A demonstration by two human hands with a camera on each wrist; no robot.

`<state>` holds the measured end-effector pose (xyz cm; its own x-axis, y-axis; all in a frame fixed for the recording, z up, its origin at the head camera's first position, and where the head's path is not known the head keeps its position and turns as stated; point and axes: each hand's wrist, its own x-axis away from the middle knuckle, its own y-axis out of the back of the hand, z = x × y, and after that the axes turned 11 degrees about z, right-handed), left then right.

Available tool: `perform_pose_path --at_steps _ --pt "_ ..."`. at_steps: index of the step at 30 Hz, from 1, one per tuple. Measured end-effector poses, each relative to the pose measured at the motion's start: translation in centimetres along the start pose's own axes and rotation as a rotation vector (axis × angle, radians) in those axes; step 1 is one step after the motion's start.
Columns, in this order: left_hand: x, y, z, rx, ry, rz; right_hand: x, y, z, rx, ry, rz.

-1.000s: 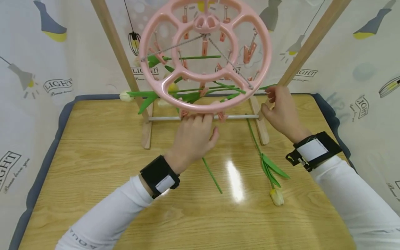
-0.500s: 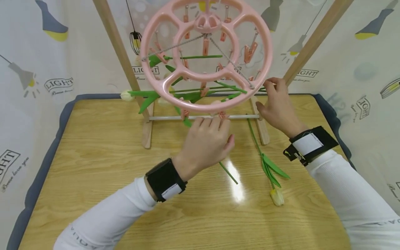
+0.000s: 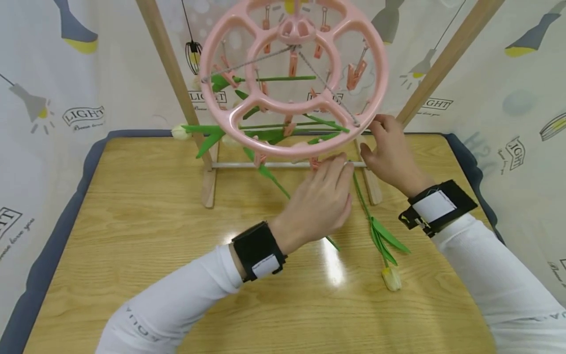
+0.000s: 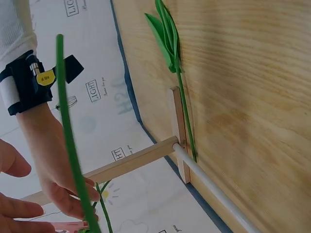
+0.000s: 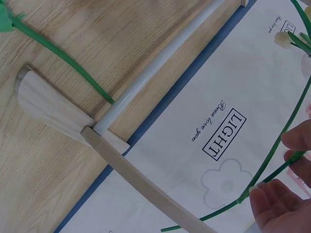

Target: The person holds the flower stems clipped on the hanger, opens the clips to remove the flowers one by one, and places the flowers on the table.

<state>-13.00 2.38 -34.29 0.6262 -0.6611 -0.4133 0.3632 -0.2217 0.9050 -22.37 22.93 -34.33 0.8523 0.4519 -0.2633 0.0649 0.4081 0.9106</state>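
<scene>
Several white tulips hang by clips from a pink round hanger (image 3: 294, 103). My left hand (image 3: 316, 196) is near the hanger's front edge, beside a pink clip (image 3: 314, 162), with its fingers fairly straight. A green tulip stem (image 4: 70, 131) passes in front of its loosely spread fingers (image 4: 22, 208) in the left wrist view. At the hanger's right side, my right hand (image 3: 393, 152) pinches a thin green stem (image 5: 277, 172) between thumb and fingers. One loose tulip (image 3: 391, 278) lies on the table, its stem reaching under the frame's crossbar.
A wooden frame carries the hanger; its left post (image 3: 174, 73) and right post (image 3: 446, 66) slope outward at the sides. A white crossbar (image 3: 239, 165) joins the feet low down. Behind the wooden table (image 3: 132, 246) hangs a lamp-printed cloth (image 3: 146, 93).
My left hand has moved right along the hanger's front edge, and the hanging stem below it has shifted right. My right hand has moved slightly inward, to the left.
</scene>
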Motion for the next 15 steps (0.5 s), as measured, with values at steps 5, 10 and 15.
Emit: perform_pose_path --at_steps 5,10,15 --pt "-0.7 -0.1 0.1 0.243 0.065 0.137 0.2 -0.1 0.4 0.013 0.050 -0.015" --pt "-1.2 0.0 0.0 0.409 0.224 0.231 0.2 -0.4 1.0 0.023 0.101 0.020" --pt "-1.3 -0.1 -0.4 0.313 0.344 0.311 0.3 -0.7 1.5 0.009 0.124 0.040"
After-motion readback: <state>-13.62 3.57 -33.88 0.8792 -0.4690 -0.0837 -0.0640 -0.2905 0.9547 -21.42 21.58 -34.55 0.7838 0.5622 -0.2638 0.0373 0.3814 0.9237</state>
